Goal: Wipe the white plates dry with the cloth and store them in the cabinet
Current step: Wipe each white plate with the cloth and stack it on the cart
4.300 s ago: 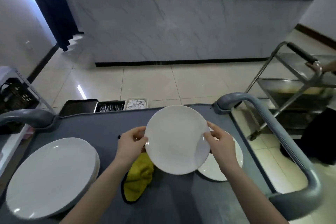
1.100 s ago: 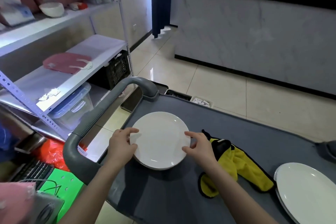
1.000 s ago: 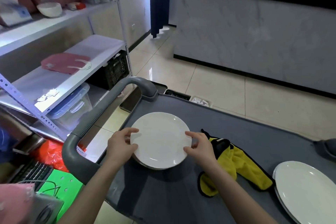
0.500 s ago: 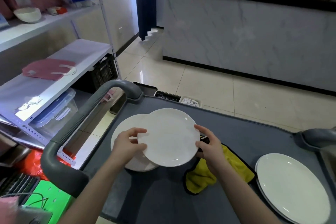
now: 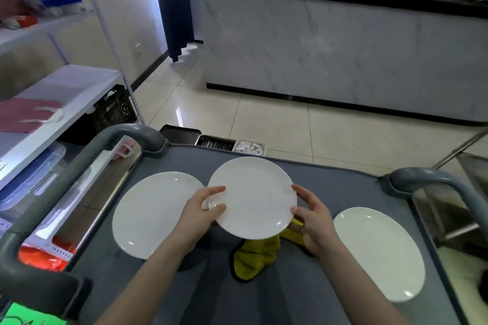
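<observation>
Grey cart surface [image 5: 330, 182] under white plate [image 5: 250, 195], pinched at both edges by left hand [image 5: 200, 208] and right hand [image 5: 314, 219]. Probably hard, slippery, breakable; best held by the rim.

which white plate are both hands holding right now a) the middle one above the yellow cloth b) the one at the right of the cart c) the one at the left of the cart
A: the left hand and right hand grip opposite edges of the middle plate above the yellow cloth, while the left plate and right plate lie flat on the cart.
</observation>
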A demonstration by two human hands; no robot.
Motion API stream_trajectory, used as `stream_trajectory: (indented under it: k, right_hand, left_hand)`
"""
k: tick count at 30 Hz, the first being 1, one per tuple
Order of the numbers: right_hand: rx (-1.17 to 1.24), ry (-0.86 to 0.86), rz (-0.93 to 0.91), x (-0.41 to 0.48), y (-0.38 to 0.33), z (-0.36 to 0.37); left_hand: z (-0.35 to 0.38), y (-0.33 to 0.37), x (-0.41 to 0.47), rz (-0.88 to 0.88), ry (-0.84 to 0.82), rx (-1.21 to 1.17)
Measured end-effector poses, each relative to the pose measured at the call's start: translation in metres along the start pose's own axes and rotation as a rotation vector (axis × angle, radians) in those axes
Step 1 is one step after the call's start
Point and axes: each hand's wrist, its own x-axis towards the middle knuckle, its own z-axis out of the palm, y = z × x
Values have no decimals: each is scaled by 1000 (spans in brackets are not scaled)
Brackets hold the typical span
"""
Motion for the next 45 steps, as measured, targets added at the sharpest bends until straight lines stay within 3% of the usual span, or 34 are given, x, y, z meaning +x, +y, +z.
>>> stream_trajectory:
  k: [10, 21, 23, 25, 28, 31, 33, 39, 41, 45]
  right_hand:
    - [58, 12, -14, 1, -1, -32]
    - [-121, -79, -81, 12, -9, -59]
    - [-350, -38, -120, 20, -13, -67]
    - [-843, 30, -201, 32, -12, -76]
    - [-1499, -12, -267, 45, -1, -80]
    - [-1873, -61, -263, 54, 11, -75]
    - [-1966, -67, -230, 59, 19, -71]
    - [-1825, -89, -127, 63, 31, -66]
    - [-1583, -114, -102, 61, 25, -66]
    - [-825, -145, -28, 42, -4, -71]
  left_hand:
    - [30, -11, 8, -107, -99, -147]
    - [35, -14, 6, -131, -70, -267]
    - [30, -11, 5, -118, -56, -291]
    - [23, -9, 4, -112, -30, -303]
    - [14, -7, 2, -108, 9, -311]
    - [7, -6, -2, -108, 32, -338]
    - [4, -6, -6, -108, 47, -354]
    - [-3, -6, -14, -108, 75, -377]
    - [-5, -4, -15, -108, 71, -388]
    - [-8, -3, -15, -96, 61, -397]
